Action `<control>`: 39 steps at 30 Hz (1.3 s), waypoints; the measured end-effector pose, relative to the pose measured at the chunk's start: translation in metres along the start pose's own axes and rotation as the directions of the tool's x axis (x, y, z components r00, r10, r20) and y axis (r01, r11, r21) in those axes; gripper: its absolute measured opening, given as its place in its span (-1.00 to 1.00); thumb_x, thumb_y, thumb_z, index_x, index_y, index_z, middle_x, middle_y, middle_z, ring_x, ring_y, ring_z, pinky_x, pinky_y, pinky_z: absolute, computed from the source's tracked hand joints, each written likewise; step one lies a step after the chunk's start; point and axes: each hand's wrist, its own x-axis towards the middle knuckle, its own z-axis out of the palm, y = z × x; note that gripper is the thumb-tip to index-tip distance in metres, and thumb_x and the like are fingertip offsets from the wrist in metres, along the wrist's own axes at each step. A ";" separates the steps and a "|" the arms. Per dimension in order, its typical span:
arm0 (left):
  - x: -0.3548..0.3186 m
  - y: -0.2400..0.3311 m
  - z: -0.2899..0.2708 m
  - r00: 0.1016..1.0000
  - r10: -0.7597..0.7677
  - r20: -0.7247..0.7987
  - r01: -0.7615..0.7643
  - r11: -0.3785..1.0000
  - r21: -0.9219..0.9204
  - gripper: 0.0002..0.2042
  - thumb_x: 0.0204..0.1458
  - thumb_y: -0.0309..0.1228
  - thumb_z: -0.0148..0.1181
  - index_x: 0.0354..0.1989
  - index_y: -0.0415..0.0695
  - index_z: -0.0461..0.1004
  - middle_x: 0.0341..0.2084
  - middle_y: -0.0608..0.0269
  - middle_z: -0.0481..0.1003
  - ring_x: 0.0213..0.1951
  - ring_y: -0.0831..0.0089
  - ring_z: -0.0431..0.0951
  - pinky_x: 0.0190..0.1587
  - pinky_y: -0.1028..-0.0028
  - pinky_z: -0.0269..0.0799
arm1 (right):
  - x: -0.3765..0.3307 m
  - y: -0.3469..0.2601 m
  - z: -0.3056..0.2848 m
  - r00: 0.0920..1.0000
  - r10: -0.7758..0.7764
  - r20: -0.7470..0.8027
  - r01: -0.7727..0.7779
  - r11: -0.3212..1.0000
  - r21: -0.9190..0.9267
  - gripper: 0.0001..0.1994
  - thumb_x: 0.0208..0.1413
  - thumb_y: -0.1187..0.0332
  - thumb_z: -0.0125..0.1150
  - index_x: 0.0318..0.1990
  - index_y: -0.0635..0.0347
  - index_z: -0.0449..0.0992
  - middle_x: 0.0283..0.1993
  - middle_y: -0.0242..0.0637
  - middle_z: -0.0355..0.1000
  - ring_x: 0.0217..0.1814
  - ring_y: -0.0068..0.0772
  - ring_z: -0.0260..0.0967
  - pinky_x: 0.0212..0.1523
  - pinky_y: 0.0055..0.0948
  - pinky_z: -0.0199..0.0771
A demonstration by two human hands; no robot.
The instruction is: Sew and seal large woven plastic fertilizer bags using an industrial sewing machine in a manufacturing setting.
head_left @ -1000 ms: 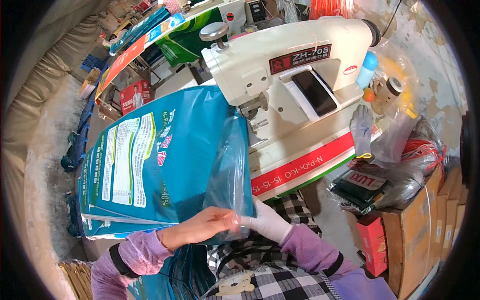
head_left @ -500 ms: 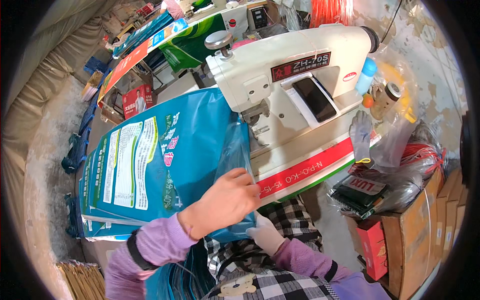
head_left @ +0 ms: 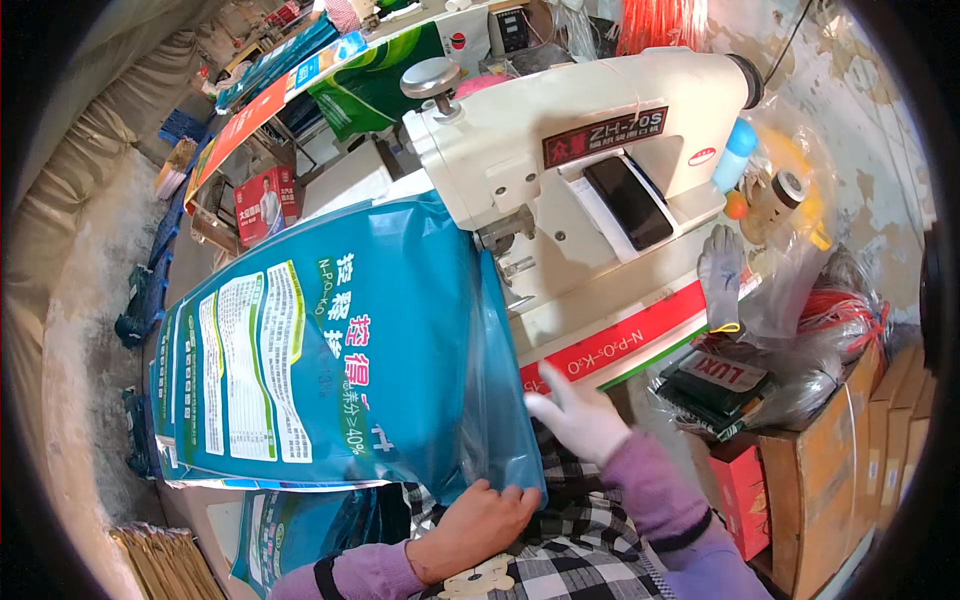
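Head view: we see the left hand (head_left: 478, 520), bare, gripping the lower right corner of a large blue printed bag (head_left: 340, 350), fingers clenched on its edge. The right hand (head_left: 580, 415), in a white glove, rests with fingers released and spread beside the bag's right edge. The bag's long axis runs up toward the sewing machine (head_left: 580, 160) at the tabletop's far edge; we judge the left hand nearer.

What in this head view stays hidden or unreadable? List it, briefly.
- Needle area of the sewing machine: covered by the blue bag.
- Left hand: fingertips curl behind the bag's lower edge.
- Right hand, in a white glove: its grip on the bag cannot be told.
- Contents of the cardboard boxes: cut off by the fisheye rim.
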 end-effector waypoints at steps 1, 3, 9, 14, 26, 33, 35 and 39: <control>0.005 0.002 -0.003 0.999 -0.001 -0.043 0.001 1.000 0.005 -0.85 0.03 -0.43 0.09 -0.23 -0.17 0.35 -0.58 0.26 0.37 -0.53 0.34 0.53 -0.44 0.36 0.37 | 0.018 -0.008 -0.003 0.999 0.041 0.005 -0.041 0.999 -0.020 -0.19 0.17 -0.09 0.07 0.40 0.31 0.03 -0.37 0.06 0.54 -0.31 0.13 0.53 -0.23 -0.01 0.47; 0.012 0.008 -0.010 0.999 0.047 0.014 -0.048 0.997 0.053 -0.84 0.03 -0.43 0.08 -0.23 -0.20 0.37 -0.58 0.25 0.40 -0.50 0.36 0.56 -0.38 0.38 0.42 | 0.054 -0.029 0.004 0.994 0.091 -0.056 -0.101 0.974 -0.204 -0.22 0.15 0.12 0.10 0.44 0.26 -0.05 -0.41 -0.02 0.55 -0.32 0.07 0.55 -0.25 -0.03 0.49; 0.033 -0.028 -0.032 0.927 0.337 0.167 -0.305 0.933 -0.192 -0.69 0.17 -0.14 0.07 -0.27 -0.19 0.47 -0.46 0.08 0.56 -0.39 0.11 0.59 -0.22 0.20 0.48 | 0.057 -0.040 0.044 0.982 0.121 -0.147 -0.171 0.902 -0.397 -0.20 0.11 0.38 -0.01 0.49 0.25 -0.22 -0.46 -0.11 0.56 -0.50 -0.12 0.56 -0.48 -0.07 0.53; 0.043 -0.167 -0.091 0.945 0.005 0.326 0.010 0.999 -0.044 -0.49 0.22 0.08 0.01 -0.39 -0.18 0.60 -0.49 -0.01 0.57 -0.38 -0.05 0.56 -0.27 0.08 0.42 | 0.005 -0.019 0.058 0.994 0.101 -0.050 -0.113 0.881 -0.459 -0.23 0.12 0.41 -0.05 0.48 0.24 -0.19 -0.51 -0.14 0.55 -0.54 -0.13 0.54 -0.48 -0.07 0.53; 0.035 -0.048 -0.046 0.964 -0.212 -0.162 0.175 0.961 -0.215 -0.79 -0.02 -0.47 0.21 -0.18 -0.14 0.52 -0.48 0.09 0.55 -0.41 0.12 0.60 -0.38 0.26 0.52 | 0.168 -0.023 0.057 0.976 0.009 -0.218 -0.112 0.878 -0.465 -0.30 0.21 0.31 -0.04 0.48 0.21 -0.09 -0.40 -0.23 0.61 -0.43 -0.20 0.58 -0.42 -0.15 0.53; -0.092 -0.180 -0.097 0.383 -0.126 -0.915 0.495 0.864 0.088 -0.45 -0.11 -0.55 0.14 0.18 -0.19 0.37 0.12 -0.08 0.41 0.21 -0.03 0.37 0.28 -0.06 0.17 | 0.139 -0.022 0.058 0.930 -0.064 -0.363 -0.059 0.946 -0.318 -0.29 0.30 -0.05 -0.19 0.46 0.23 -0.03 -0.58 -0.12 0.51 -0.57 -0.10 0.51 -0.52 -0.08 0.47; -0.150 -0.251 -0.137 0.283 -0.352 -0.892 0.730 0.683 -0.038 -0.26 -0.31 -0.77 -0.05 0.24 -0.18 0.29 0.26 -0.06 0.27 0.35 -0.05 0.17 0.42 -0.02 -0.12 | 0.120 -0.022 0.048 0.948 -0.077 -0.309 -0.058 0.912 -0.407 -0.28 0.26 -0.07 -0.14 0.44 0.23 0.04 -0.58 -0.10 0.50 -0.60 -0.09 0.49 -0.53 -0.06 0.46; -0.210 -0.336 -0.170 0.300 -0.390 -0.870 0.733 0.678 -0.051 -0.38 -0.37 -0.76 0.06 0.01 -0.03 0.52 -0.12 0.01 0.54 -0.01 -0.02 0.49 0.10 0.11 0.34 | 0.078 -0.029 0.030 0.962 -0.145 -0.230 0.060 0.938 -0.340 -0.35 0.16 0.14 0.13 0.38 0.17 0.19 -0.38 -0.02 0.53 -0.45 0.00 0.50 -0.44 -0.04 0.46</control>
